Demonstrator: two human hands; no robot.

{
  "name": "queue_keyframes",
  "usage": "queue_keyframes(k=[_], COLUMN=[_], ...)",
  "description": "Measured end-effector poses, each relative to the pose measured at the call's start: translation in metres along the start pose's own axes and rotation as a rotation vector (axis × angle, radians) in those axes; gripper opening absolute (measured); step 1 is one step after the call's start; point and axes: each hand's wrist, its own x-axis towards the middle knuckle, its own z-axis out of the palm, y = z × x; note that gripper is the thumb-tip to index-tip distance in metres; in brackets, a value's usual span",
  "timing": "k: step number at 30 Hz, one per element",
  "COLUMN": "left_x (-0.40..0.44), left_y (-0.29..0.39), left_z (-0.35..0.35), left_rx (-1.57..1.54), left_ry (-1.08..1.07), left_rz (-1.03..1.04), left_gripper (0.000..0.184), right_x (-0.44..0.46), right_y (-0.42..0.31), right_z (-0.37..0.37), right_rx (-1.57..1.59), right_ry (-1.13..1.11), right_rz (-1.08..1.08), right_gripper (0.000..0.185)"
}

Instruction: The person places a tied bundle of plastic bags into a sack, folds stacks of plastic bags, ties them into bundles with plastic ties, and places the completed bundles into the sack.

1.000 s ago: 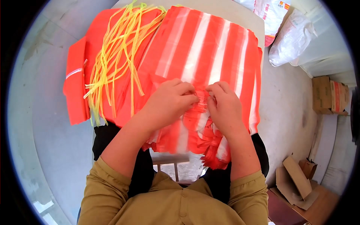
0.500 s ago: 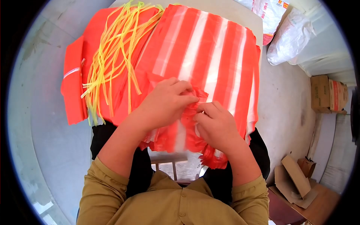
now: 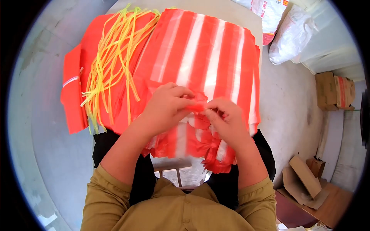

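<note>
A thick stack of red-and-white striped plastic bags (image 3: 225, 57) lies over the table edge and my lap, its near end crumpled and gathered. My left hand (image 3: 169, 106) rests over the near part of the stack, thumb and fingers closed on a bunched bit of red plastic. Close beside it, my right hand (image 3: 227, 117) pinches the other side of that bit, so a short red piece of plastic bag (image 3: 197, 107) stretches between the fingertips. Under the hands the creased red and white film is partly hidden. Yellow strips (image 3: 111, 69) lie loose left of the striped stack.
Folded red plastic (image 3: 73, 92) with a white band lies at the far left, on the pale table (image 3: 216, 8). White sacks (image 3: 291, 34) stand on the floor at the upper right. Cardboard boxes (image 3: 327, 91) and an opened carton (image 3: 304, 181) are on the right.
My right hand has risen slightly and closed in toward the left, and the red bit now stretches between both. The view has shifted a little, moving the stack slightly left and down.
</note>
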Motion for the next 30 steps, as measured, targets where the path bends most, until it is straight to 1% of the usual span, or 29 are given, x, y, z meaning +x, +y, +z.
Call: queue_keyframes(k=[2,5,6,9,12,18,21,24,27,30], left_x=[0.002,0.002,0.001,0.001,0.000,0.002,0.002,0.004,0.004,0.003], left_y=[-0.003,-0.008,-0.008,-0.003,-0.003,-0.001,-0.001,0.000,-0.001,-0.003], left_z=[0.003,0.004,0.004,0.001,0.002,0.001,0.004,0.002,0.002,0.001], left_rx=[-0.056,-0.122,-0.130,-0.161,-0.205,-0.308,-0.355,-0.372,-0.352,-0.308], left_ry=[0.020,0.025,0.023,0.014,0.020,0.021,0.043,0.036,0.026,0.025], left_rz=[-0.007,-0.031,-0.041,-0.085,-0.139,-0.235,-0.251,-0.252,-0.222,-0.161], left_gripper=[0.021,0.018,0.018,0.017,0.017,0.016,0.015,0.014,0.013,0.013], right_x=[0.002,0.001,-0.002,-0.012,-0.022,-0.029,-0.027,-0.025,-0.025,-0.038], right_y=[0.000,0.007,0.009,0.019,0.022,0.056,0.058,0.052,0.061,0.044], right_z=[-0.016,-0.047,-0.057,-0.073,-0.078,-0.080,-0.076,-0.070,-0.069,-0.072], right_rx=[-0.062,0.064,0.030,-0.307,-0.439,-0.062,0.023,0.055,0.151,0.293], right_ry=[0.151,0.360,0.361,0.322,0.282,0.277,0.256,0.294,0.275,0.108], right_rz=[-0.076,0.057,0.121,0.056,0.099,0.059,0.081,0.091,0.037,0.099], right_gripper=[0.010,0.021,0.027,0.030,0.035,0.042,0.042,0.043,0.046,0.048])
